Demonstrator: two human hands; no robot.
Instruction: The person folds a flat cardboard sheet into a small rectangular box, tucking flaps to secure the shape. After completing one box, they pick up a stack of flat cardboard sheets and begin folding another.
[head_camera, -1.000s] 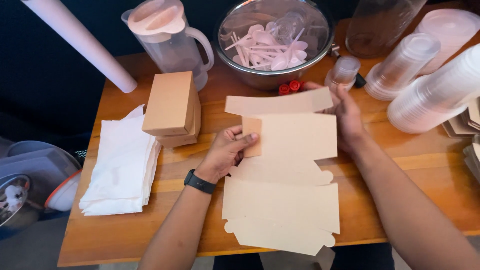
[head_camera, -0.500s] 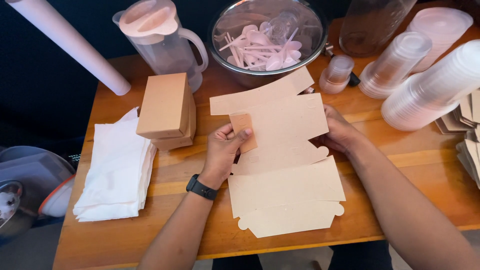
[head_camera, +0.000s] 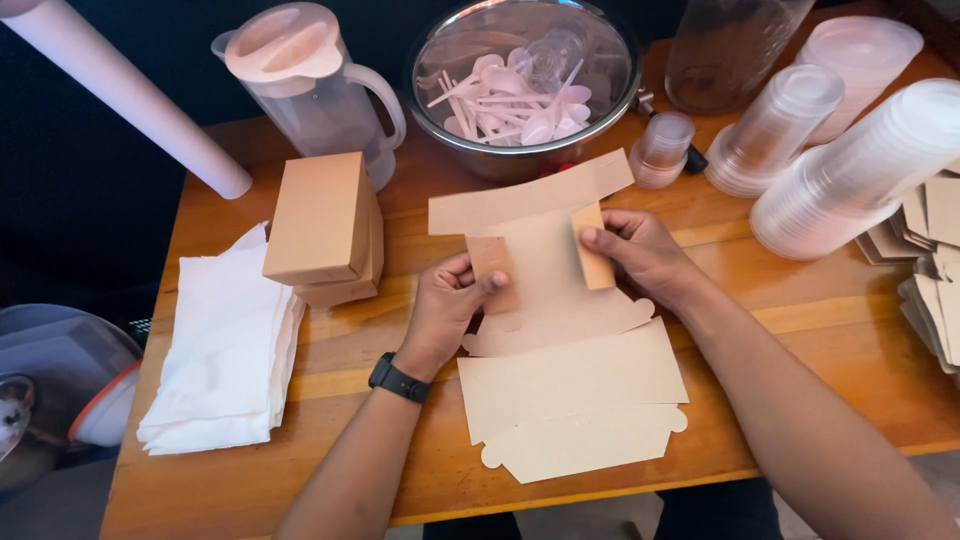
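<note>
**Head view: both hands folded in the side flaps of a flat box blank**

The flat brown cardboard box blank (head_camera: 560, 340) lay unfolded on the wooden table (head_camera: 800, 330), near its front edge, running from the person toward the steel bowl. The left hand (head_camera: 445, 310) pinched the blank's left side flap between thumb and fingers, turning it inward. The right hand (head_camera: 645, 255) gripped the right side flap the same way, thumb on top, fingers closed behind it. Left of the blank stood a stack of folded brown cardboard boxes (head_camera: 325, 225), and beside that a pile of white paper napkins (head_camera: 225, 355). Behind the blank sat a round steel bowl of white plastic spoons (head_camera: 525, 85), with a clear plastic jug with a pink lid (head_camera: 300, 75) to its left. Stacks of clear plastic cups (head_camera: 840, 170) lay on their sides at the right.
</note>
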